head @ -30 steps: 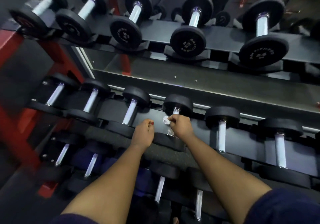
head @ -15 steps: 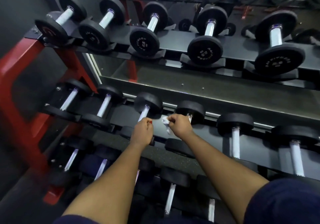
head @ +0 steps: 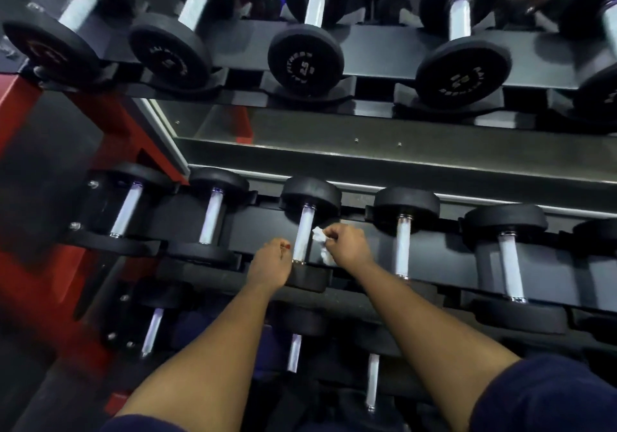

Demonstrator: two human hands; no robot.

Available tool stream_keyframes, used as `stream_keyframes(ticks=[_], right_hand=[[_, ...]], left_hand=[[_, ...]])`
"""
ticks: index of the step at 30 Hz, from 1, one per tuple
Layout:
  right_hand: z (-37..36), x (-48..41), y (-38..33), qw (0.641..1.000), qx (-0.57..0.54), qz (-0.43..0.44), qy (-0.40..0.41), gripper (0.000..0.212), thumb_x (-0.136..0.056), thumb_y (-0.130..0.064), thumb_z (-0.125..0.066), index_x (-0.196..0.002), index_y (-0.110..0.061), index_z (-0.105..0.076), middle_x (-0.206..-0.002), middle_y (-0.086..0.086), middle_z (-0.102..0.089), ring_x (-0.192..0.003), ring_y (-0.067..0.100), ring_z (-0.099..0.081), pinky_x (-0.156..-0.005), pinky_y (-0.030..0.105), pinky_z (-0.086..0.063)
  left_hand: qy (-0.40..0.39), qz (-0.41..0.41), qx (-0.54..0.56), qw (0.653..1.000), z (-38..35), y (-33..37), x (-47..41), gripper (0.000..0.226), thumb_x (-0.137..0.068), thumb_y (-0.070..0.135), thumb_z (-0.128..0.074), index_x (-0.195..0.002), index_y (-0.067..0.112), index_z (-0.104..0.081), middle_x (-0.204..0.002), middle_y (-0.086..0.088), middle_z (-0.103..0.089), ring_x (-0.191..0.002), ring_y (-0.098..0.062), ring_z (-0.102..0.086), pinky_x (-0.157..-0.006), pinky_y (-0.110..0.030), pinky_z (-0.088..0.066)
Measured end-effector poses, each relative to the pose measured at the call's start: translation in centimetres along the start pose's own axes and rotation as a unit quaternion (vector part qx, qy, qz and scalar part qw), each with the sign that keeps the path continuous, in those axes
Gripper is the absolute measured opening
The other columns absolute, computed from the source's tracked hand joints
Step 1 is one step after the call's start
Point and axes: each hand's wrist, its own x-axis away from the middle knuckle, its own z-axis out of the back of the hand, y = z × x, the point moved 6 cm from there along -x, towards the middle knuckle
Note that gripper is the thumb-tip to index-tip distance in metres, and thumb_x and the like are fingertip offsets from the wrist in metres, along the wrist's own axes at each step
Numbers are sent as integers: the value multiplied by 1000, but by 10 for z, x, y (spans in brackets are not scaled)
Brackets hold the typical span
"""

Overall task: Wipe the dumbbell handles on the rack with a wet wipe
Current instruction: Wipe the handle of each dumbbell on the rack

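Across the rack, the right hand, grip clamped on the wet wipe, meets a middle-row handle to rub it, while the left hand curls alongside, hold unclear.

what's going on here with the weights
A person is cleaning at a dumbbell rack. The right hand pinches a crumpled white wet wipe right beside the handle of the third dumbbell from the left on the middle shelf. The left hand is curled by that dumbbell's near head; whether it holds anything is hidden.
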Motion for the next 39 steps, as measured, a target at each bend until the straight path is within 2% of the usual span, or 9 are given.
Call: stream_keyframes(ticks=[4,10,14,17,20,23,27,33,39], right_hand=[[-21,-11,-4,999,-14,-29,-1,19,-86,-14,-59,-102,-14,-71,-102,7,-70,-95,18,-63,-67,16,-35],[-38,-21,0,997,-29,-68,7,19,-87,-17,-60,-103,-14,-70,-102,7,-70,-94,19,-65,-67,19,-39],[-48,-25,2,995,-44,-86,8,21,-87,-16,-59,-105,-14,-70,-103,6,-69,-95,19,-63,-68,19,-39],[-52,-28,2,995,-41,-86,11,18,-87,-16,-59,-101,-13,-69,-101,8,-69,-94,21,-63,-68,19,-38],[-58,-31,2,995,-38,-94,14,19,-86,-12,-58,-101,-12,-69,-103,11,-68,-95,24,-63,-70,21,-41],[-64,-34,-2,995,-37,-86,25,19,-86,-10,-57,-102,-11,-68,-110,13,-64,-97,25,-61,-76,25,-45],[-71,-38,-7,997,-9,-71,29,23,-86,-9,-59,-109,-12,-65,-116,12,-56,-100,27,-58,-84,28,-45],[-80,-36,-8,996,-3,-74,52,28,-87,-2,-52,-114,-9,-53,-116,13,-55,-97,32,-57,-78,35,-44],[-82,-40,-11,995,12,-43,90,28,-90,-3,-48,-116,-9,-55,-120,14,-51,-98,34,-56,-80,40,-46]], left_hand=[[-21,0,-16,1000,-2,-17,-18,22,-96,13,-44,-103,5,-64,-110,-15,-65,-102,-30,-58,-81,-31,-42],[-95,0,-59,994,-27,-28,-36,28,-96,19,-43,-103,3,-65,-113,-18,-63,-110,-33,-54,-93,-35,-40],[-164,67,-76,981,-48,-40,-39,43,-100,26,-30,-118,1,-60,-127,-20,-56,-121,-34,-44,-102,-36,-33],[-173,147,-34,973,-57,-49,-42,49,-97,33,-31,-130,3,-52,-136,-24,-44,-126,-37,-38,-106,-40,-33],[-153,232,16,960,-56,-55,-40,56,-91,39,-41,-134,4,-44,-138,-29,-35,-122,-41,-43,-101,-44,-41],[-155,264,30,951,-58,-58,-42,63,-83,44,-48,-134,7,-42,-137,-29,-40,-122,-43,-44,-90,-51,-51],[-147,270,50,950,-60,-61,-48,59,-80,40,-48,-128,5,-48,-128,-24,-50,-104,-44,-56,-56,-52,-58],[-136,245,37,959,-60,-58,-48,51,-81,35,-45,-117,2,-60,-122,-27,-55,-104,-43,-57,-83,-50,-55],[-115,219,18,969,-51,-53,-47,48,-80,31,-42,-108,-1,-64,-112,-26,-61,-92,-43,-63,-80,-46,-56]])
